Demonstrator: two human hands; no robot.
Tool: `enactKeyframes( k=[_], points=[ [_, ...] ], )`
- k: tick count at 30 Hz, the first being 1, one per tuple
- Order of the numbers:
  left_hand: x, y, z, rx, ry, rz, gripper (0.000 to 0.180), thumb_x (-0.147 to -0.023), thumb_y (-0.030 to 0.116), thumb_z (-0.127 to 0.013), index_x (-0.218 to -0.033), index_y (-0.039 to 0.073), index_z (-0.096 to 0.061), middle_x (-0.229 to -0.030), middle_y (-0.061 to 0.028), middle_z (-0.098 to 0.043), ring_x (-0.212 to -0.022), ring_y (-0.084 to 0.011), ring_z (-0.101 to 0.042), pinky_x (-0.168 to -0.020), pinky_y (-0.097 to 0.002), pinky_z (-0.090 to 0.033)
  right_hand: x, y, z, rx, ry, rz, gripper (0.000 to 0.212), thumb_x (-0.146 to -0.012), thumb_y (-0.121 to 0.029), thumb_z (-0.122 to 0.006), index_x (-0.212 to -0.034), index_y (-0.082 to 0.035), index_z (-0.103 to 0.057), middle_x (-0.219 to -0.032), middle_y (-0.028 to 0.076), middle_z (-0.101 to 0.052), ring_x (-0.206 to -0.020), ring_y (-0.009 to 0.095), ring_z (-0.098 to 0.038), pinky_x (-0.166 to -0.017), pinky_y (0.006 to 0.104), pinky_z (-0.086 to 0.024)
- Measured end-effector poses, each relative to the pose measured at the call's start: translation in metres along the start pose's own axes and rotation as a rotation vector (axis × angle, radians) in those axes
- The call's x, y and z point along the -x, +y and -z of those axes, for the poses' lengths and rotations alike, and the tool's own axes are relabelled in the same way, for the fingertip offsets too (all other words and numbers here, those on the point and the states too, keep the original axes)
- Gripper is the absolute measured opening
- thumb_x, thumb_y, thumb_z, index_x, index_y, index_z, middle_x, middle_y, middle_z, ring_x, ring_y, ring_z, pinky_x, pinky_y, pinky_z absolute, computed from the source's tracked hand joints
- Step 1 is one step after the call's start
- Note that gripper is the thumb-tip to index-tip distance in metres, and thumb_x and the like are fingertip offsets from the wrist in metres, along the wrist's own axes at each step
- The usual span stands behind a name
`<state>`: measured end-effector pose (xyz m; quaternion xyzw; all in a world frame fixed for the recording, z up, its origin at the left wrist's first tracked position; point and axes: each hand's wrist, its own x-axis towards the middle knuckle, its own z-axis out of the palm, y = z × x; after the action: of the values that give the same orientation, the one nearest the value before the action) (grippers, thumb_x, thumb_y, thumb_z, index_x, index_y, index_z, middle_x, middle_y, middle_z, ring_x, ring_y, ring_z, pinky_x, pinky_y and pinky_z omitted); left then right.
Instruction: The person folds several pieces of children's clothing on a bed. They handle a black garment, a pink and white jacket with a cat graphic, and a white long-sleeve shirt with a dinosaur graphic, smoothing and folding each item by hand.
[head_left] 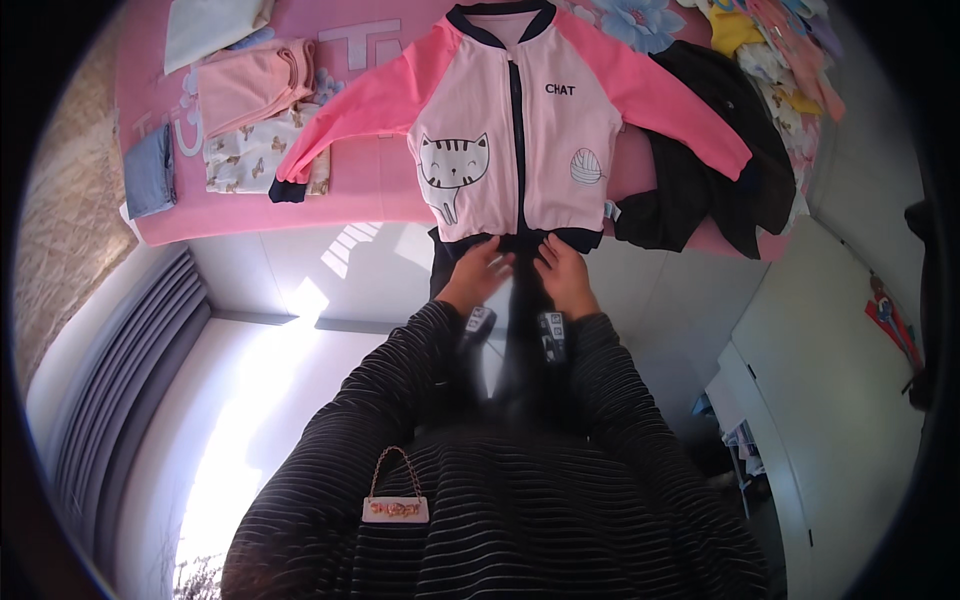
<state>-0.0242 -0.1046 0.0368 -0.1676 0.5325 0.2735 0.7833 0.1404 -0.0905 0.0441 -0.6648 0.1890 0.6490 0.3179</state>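
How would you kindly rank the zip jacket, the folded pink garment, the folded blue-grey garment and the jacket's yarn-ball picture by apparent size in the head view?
1. Zip jacket
2. Folded pink garment
3. Folded blue-grey garment
4. Yarn-ball picture

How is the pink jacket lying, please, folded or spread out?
Spread out. The jacket lies front up, its sleeves stretched sideways, the left hand and right hand at its hem.

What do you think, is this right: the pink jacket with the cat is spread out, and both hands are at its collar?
Not the collar: the head view shows the left hand and right hand at the dark bottom hem of the pink jacket.
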Motion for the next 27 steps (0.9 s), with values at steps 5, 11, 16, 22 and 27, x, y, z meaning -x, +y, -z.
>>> enactKeyframes(
  k=[5, 11, 16, 22, 27],
  points=[
    [0.012, 0.011, -0.003, 0.278, 0.07, 0.115, 0.017, -0.083, 0.018, -0.058, -0.094, 0.008, -0.049, -0.091, -0.0056, -0.053, -0.082, -0.0211, -0.052, -0.068, -0.0315, -0.042, 0.007, -0.002, 0.01, -0.23, -0.254, -0.122, 0.019, -0.084, -0.021, -0.056, -0.096, -0.006, -0.054, -0.09, 0.006, -0.057, -0.084, 0.018, -0.052, -0.073, 0.0316, -0.041],
    [0.051, 0.044, -0.02, 0.379, -0.086, 0.22, 0.014, -0.084, 0.017, -0.056, -0.082, 0.007, -0.046, -0.07, -0.0052, -0.05, -0.055, -0.0174, -0.051, -0.044, -0.0248, -0.04, 0.027, -0.025, -0.004, -0.33, -0.341, -0.121, 0.012, -0.086, -0.011, -0.052, -0.092, -0.002, -0.054, -0.077, 0.007, -0.057, -0.064, 0.014, -0.052, -0.054, 0.0245, -0.041],
    [0.094, 0.083, -0.018, 0.441, -0.113, 0.05, 0.007, -0.087, 0.012, -0.049, -0.089, 0.006, -0.046, -0.072, -0.0048, -0.05, -0.053, -0.0128, -0.043, -0.044, -0.0219, -0.034, 0.073, -0.061, -0.013, -0.372, -0.373, -0.033, 0.011, -0.084, -0.005, -0.049, -0.092, 0.002, -0.052, -0.077, 0.009, -0.057, -0.063, 0.014, -0.051, -0.054, 0.0244, -0.042],
    [0.128, 0.124, 0.001, 0.549, -0.317, -0.086, 0.013, -0.087, 0.009, -0.046, -0.09, -0.002, -0.051, -0.067, -0.0046, -0.054, -0.046, -0.0081, -0.04, -0.043, -0.0208, -0.031, 0.101, -0.085, -0.006, -0.487, -0.366, -0.02, 0.01, -0.077, 0.004, -0.045, -0.086, 0.004, -0.05, -0.072, 0.011, -0.054, -0.054, 0.014, -0.048, -0.056, 0.0268, -0.043],
    [0.129, 0.142, 0.017, 0.692, -0.326, -0.137, 0.011, -0.086, 0.007, -0.045, -0.087, -0.002, -0.051, -0.066, -0.0032, -0.052, -0.046, -0.0088, -0.039, -0.044, -0.0221, -0.03, 0.102, -0.103, -0.001, -0.581, -0.382, -0.028, 0.011, -0.071, 0.008, -0.04, -0.08, 0.006, -0.045, -0.062, 0.011, -0.048, -0.056, 0.017, -0.049, -0.061, 0.031, -0.047]
  ],
)
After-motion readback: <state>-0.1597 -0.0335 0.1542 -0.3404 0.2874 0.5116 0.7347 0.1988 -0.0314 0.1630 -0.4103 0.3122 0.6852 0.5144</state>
